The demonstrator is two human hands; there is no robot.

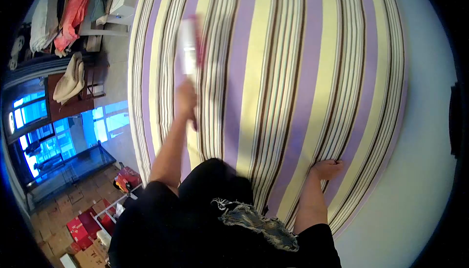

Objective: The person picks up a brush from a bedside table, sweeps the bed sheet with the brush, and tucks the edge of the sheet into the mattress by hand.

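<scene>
My left hand (185,99) is closed around the handle of a bed brush (189,48), with a dark red back and pale bristles. The brush is smeared by motion and lies over the left part of a striped bed sheet (259,72) in purple, yellow, white and brown. Part of the handle sticks out below my fist. My right hand (327,169) rests as a fist on the sheet near the bed's right side, with no cloth visibly bunched in it. My knee in dark ripped trousers (259,226) presses at the near edge of the bed.
A pale wall (425,121) runs along the right of the bed. At left stand a chair with a beige cloth (71,80), hanging clothes (73,16) and a glass-topped table (73,163). Red boxes (83,229) and cardboard lie on the floor at lower left.
</scene>
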